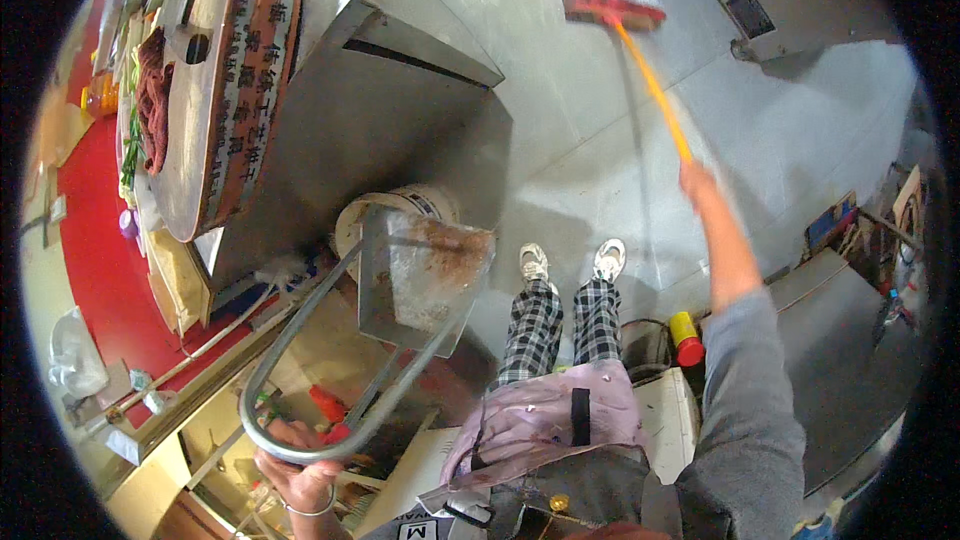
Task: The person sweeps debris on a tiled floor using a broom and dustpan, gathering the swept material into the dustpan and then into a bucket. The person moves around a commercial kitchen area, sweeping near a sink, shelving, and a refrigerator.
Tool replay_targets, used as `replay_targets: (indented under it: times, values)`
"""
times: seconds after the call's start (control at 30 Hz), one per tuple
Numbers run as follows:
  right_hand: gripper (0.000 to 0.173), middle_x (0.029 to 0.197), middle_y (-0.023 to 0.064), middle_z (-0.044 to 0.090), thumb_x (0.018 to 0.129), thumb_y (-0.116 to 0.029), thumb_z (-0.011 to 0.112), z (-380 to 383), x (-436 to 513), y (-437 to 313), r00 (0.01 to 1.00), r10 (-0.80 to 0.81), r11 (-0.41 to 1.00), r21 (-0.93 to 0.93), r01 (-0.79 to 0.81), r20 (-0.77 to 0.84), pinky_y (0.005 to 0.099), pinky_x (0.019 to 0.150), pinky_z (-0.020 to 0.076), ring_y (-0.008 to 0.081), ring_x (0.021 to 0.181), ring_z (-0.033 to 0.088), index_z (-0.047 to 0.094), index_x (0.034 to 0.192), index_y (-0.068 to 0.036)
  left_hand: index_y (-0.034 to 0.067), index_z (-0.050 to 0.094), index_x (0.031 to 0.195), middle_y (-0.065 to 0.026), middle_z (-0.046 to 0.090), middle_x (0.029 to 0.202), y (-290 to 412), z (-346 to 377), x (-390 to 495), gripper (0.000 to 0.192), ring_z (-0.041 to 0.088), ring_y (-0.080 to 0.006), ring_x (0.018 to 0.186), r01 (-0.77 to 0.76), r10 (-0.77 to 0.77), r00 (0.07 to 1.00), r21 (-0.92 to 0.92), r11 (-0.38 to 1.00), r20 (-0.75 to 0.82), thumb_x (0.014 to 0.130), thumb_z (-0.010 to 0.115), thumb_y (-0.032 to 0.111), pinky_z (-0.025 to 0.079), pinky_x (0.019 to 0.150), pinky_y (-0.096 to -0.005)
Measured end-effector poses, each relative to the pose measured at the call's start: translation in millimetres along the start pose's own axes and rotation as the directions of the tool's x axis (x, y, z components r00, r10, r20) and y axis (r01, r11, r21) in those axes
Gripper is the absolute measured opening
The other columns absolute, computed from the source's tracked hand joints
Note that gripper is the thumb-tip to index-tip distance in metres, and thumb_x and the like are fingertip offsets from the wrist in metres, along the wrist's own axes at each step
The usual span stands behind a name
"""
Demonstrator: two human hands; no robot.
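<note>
My left hand (300,465) is wrapped around the top of the bent metal tube handle of a dustpan (427,285). Brown dirt or rust marks the pan, which hangs in front of a white bucket (352,221) and hides part of it. With my arm stretched forward, my right hand (697,184) grips the orange stick of a broom (651,75). The red broom head (611,9), slightly blurred, is on the wet-looking grey floor (577,142) well ahead of my feet.
A large round drum-like container (247,90) with printed characters stands on the left, a dark red cloth (155,101) on its lid. Beside my right leg are a yellow canister with a red lid (685,337) and a white box (667,420). A dark cabinet (832,360) stands at right.
</note>
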State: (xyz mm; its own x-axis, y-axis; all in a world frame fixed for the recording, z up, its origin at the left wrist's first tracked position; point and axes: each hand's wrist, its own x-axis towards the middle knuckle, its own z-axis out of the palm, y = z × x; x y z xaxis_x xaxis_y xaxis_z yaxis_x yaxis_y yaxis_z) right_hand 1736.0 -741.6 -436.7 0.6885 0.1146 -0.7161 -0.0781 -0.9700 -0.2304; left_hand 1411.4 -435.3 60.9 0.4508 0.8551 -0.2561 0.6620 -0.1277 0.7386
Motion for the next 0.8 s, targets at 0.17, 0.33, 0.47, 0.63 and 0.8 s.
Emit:
replay_targets:
  times: [0.17, 0.33, 0.47, 0.63, 0.8]
  values:
    - [0.046, 0.098, 0.0287, 0.055, 0.09, -0.039, 0.036, 81.4, -173.2, 129.6, 0.95, 0.243, 0.966, -0.139, -0.219, 0.195, 0.0469, 0.077, 0.0445, 0.0416, 0.091, 0.055, 0.052, 0.099, 0.003, 0.006, 0.047, 0.058, -0.0016, 0.048, 0.051, 0.8, 16.0, 8.9, 0.051, 0.045, -0.0115, 0.049, 0.087, -0.083, 0.963, -0.006, 0.996, 0.255, 0.047, 0.087, 0.036, 0.034, 0.046, -0.0245]
    - [0.045, 0.086, 0.0269, 0.057, 0.089, -0.043, 0.039, 68.2, -301.9, 180.5, 0.93, 0.25, 0.968, -0.051, -0.246, 0.27, 0.0469, 0.064, 0.0474, 0.0417, 0.076, 0.057, 0.047, 0.098, 0.001, 0.005, 0.048, 0.056, 0.0002, 0.046, 0.052, -29.7, 58.2, 35.4, 0.046, 0.042, -0.0117, 0.047, -0.052, 0.014, 0.842, 0.056, 0.997, 0.54, 0.052, 0.083, 0.034, 0.033, 0.042, -0.0272]
    - [0.041, 0.056, 0.0128, 0.049, 0.089, -0.042, 0.04, 37.4, -360.0, 172.6, 0.881, 0.351, 0.777, 0.427, -0.464, 0.319, 0.0322, 0.033, 0.0367, 0.0248, 0.042, 0.049, 0.044, 0.081, -0.002, 0.008, 0.042, 0.058, 0.0016, 0.04, 0.051, -69.8, 123.7, 75.2, 0.046, 0.037, -0.0105, 0.048, -0.159, 0.027, 0.722, 0.128, 0.979, 0.691, 0.057, 0.078, 0.036, 0.032, 0.043, -0.028]
    - [0.038, 0.052, 0.0034, 0.041, 0.089, -0.047, 0.039, 40.2, -404.6, 164.6, 0.75, 0.509, 0.4, 0.656, -0.64, 0.421, 0.027, 0.027, 0.0297, 0.0125, 0.031, 0.036, 0.042, 0.085, -0.01, 0.004, 0.052, 0.061, -0.0126, 0.048, 0.052, -115.6, 187.0, 123.4, 0.042, 0.049, -0.0284, 0.048, -0.464, 0.009, 0.571, 0.314, 0.828, 0.821, 0.056, 0.07, 0.041, 0.039, 0.049, -0.0382]
    - [0.048, 0.046, 0.0022, 0.037, 0.09, -0.05, 0.031, 53.5, -371.5, 170.1, 0.657, 0.623, 0.262, 0.677, -0.687, 0.426, 0.0292, 0.029, 0.0348, 0.0146, 0.032, 0.037, 0.041, 0.069, -0.008, 0.005, 0.051, 0.058, -0.0176, 0.05, 0.054, -159.8, 229.9, 159.1, 0.049, 0.052, -0.0367, 0.056, -0.648, 0.153, 0.503, 0.254, 0.718, 0.851, 0.063, 0.061, 0.053, 0.041, 0.053, -0.0433]
